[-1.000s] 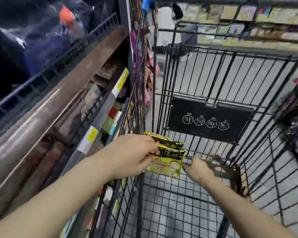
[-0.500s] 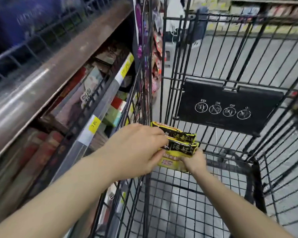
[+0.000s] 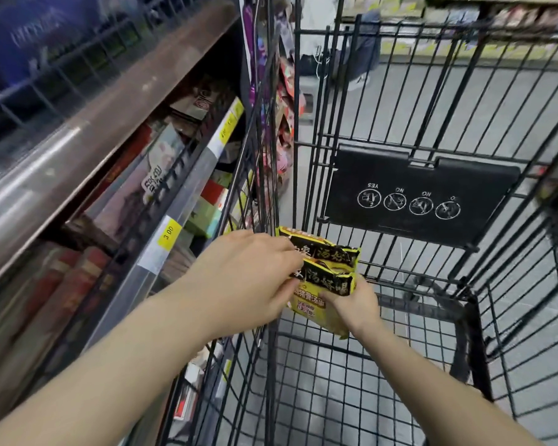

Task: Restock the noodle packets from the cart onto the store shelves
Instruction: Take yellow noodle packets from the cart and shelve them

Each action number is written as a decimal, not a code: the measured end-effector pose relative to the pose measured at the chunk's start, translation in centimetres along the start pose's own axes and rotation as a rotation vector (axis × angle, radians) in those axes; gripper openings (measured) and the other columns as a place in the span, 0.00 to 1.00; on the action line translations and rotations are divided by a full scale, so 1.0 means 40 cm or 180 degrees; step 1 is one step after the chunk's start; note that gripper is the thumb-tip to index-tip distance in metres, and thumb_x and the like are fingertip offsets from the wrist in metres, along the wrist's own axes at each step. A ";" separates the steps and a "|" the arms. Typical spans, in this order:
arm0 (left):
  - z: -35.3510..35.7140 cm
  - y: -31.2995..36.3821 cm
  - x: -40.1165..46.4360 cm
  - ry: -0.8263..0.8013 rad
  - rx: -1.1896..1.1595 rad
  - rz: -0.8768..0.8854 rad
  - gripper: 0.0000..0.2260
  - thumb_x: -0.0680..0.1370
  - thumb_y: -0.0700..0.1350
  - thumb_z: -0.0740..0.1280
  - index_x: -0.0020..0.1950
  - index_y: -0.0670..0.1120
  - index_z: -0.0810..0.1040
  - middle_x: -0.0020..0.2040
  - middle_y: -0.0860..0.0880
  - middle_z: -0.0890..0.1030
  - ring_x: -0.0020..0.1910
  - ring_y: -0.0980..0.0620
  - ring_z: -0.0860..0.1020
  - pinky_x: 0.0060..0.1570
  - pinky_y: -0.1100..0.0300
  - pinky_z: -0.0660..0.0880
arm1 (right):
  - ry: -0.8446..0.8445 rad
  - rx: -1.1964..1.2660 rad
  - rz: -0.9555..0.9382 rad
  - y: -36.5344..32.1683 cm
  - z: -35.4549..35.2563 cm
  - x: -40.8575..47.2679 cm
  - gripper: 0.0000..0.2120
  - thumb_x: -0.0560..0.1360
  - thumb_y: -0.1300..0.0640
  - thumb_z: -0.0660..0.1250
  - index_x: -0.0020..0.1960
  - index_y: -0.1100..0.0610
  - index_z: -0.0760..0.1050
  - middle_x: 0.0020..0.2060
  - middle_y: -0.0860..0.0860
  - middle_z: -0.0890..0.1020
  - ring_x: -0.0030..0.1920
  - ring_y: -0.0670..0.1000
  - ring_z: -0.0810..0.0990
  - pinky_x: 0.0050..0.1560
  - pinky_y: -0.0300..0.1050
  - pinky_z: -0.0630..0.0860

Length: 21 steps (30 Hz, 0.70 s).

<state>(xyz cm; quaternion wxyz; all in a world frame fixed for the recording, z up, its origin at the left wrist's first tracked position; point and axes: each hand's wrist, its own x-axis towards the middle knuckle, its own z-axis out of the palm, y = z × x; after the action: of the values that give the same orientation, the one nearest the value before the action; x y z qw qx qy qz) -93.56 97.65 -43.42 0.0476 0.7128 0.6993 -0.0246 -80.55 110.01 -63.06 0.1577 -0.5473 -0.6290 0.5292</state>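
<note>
Two or three yellow-and-black noodle packets (image 3: 322,268) are stacked together above the black wire cart (image 3: 351,375), near its left wall. My left hand (image 3: 248,278) grips the stack from the left, fingers curled over the top edges. My right hand (image 3: 351,304) holds the lowest packet from below and the right, thumb on its face. The store shelves (image 3: 110,194) stand to the left of the cart, holding boxed goods behind a wire rail.
A black child-seat flap (image 3: 419,201) with round pictograms hangs on the cart's far wall. Yellow price tags (image 3: 168,233) line the shelf edge. Hanging snack bags (image 3: 284,101) sit past the shelf end. A person (image 3: 364,49) stands far down the aisle.
My right hand rose from the cart floor and took hold of the packet stack from below. Both hands with the packets lifted slightly; the view moved closer to the shelf.
</note>
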 end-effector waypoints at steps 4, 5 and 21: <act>-0.015 0.025 0.017 -0.0204 -0.0133 -0.0316 0.15 0.79 0.53 0.53 0.61 0.51 0.72 0.58 0.54 0.75 0.58 0.53 0.75 0.57 0.55 0.71 | 0.0211 -0.0074 -0.0023 -0.040 -0.066 -0.029 0.14 0.69 0.58 0.74 0.51 0.52 0.73 0.40 0.44 0.78 0.46 0.50 0.79 0.49 0.44 0.75; -0.014 0.032 0.026 -0.0261 -0.0268 -0.0424 0.15 0.79 0.53 0.54 0.62 0.50 0.72 0.58 0.53 0.75 0.58 0.52 0.74 0.57 0.55 0.72 | 0.0248 -0.0090 -0.0020 -0.057 -0.092 -0.036 0.14 0.69 0.57 0.74 0.50 0.52 0.73 0.39 0.44 0.78 0.45 0.51 0.79 0.46 0.43 0.75; 0.281 0.032 0.284 -0.0757 -0.2713 -0.2731 0.12 0.78 0.39 0.62 0.58 0.34 0.70 0.45 0.43 0.73 0.50 0.44 0.75 0.41 0.62 0.66 | 0.0719 0.0012 -0.0289 -0.210 -0.450 -0.151 0.11 0.68 0.57 0.76 0.46 0.52 0.76 0.39 0.42 0.81 0.40 0.43 0.80 0.37 0.40 0.74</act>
<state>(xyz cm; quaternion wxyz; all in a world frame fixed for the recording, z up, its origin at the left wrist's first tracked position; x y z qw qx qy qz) -91.70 107.76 -55.70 0.3919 0.2786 0.8620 0.1607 -68.81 115.08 -46.68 0.2523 -0.5740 -0.6304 0.4577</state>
